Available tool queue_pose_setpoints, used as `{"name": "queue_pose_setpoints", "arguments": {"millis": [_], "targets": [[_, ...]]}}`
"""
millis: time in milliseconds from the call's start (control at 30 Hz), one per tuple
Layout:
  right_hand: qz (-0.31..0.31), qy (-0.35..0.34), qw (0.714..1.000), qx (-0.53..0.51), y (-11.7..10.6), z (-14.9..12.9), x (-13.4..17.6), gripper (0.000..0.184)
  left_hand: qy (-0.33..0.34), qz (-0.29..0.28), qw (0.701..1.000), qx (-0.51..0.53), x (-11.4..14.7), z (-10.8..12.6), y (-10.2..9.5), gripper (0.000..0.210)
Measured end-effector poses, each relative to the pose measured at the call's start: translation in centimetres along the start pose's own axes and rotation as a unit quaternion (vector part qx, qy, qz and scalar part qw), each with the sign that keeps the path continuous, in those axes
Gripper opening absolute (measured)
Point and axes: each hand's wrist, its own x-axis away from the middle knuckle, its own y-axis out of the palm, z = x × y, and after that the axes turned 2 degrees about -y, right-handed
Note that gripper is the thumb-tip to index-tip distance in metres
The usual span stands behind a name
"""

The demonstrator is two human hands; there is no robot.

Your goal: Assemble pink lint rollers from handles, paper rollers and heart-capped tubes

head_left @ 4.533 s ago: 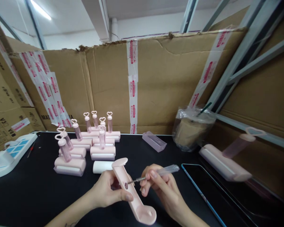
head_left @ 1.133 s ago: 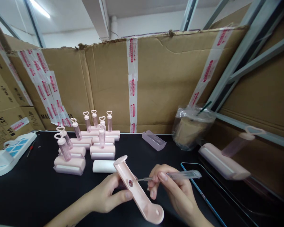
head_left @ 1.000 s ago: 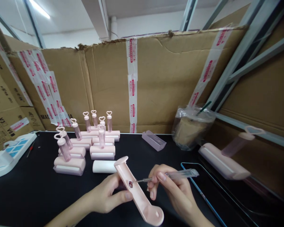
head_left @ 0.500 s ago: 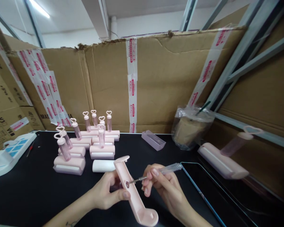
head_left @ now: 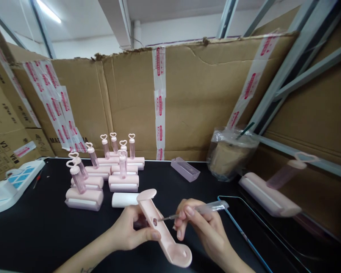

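Note:
My left hand (head_left: 138, 227) is closed around a pale pink lint roller housing (head_left: 162, 231), an open trough with rounded end caps. It is held tilted above the table, its inner side facing up. A small hole shows partway along the trough. Behind the housing, the part in my left palm is mostly hidden. Pinched in my right hand (head_left: 200, 223) is a slim screwdriver (head_left: 213, 207) with a clear handle. Its metal tip points left, at or right beside the hole; whether it touches is unclear. A white roll (head_left: 125, 200) lies just behind the housing.
Several finished-looking pink lint rollers (head_left: 123, 183) with heart-loop handles stand at the left back. A clear purplish cover (head_left: 185, 169) and a bagged drink cup (head_left: 230, 155) sit farther back. At right lie a blue-edged tablet (head_left: 244, 223) and another lint roller (head_left: 269, 195); at far left, a power strip (head_left: 22, 180).
The screwdriver and my right hand have shifted slightly to the right, the handle's end dropping a little. The housing has moved slightly right in my left hand's grip.

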Motion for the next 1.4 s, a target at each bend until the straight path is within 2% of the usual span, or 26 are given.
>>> {"name": "queue_pose_setpoints", "arguments": {"millis": [333, 633, 900, 1400], "targets": [[-0.01, -0.012, 0.999, -0.034, 0.1, 0.0, -0.1, 0.021, 0.003, -0.021, 0.999, -0.044, 0.3, 0.9, 0.0, 0.033], [-0.024, -0.001, 0.998, -0.052, 0.1, 0.1, 0.0, 0.022, -0.01, -0.037, 0.999, 0.02, 0.2, 0.5, -0.1, 0.039], [-0.05, -0.025, 0.998, -0.026, -0.2, 0.3, 0.1, 0.022, -0.015, -0.039, 0.998, 0.036, 0.1, 0.0, -0.2, 0.039], [-0.04, 0.033, 0.994, -0.091, 0.1, 0.9, 0.0, 0.025, -0.023, -0.04, 0.993, 0.107, -0.2, -0.3, 0.1, 0.036]]}}
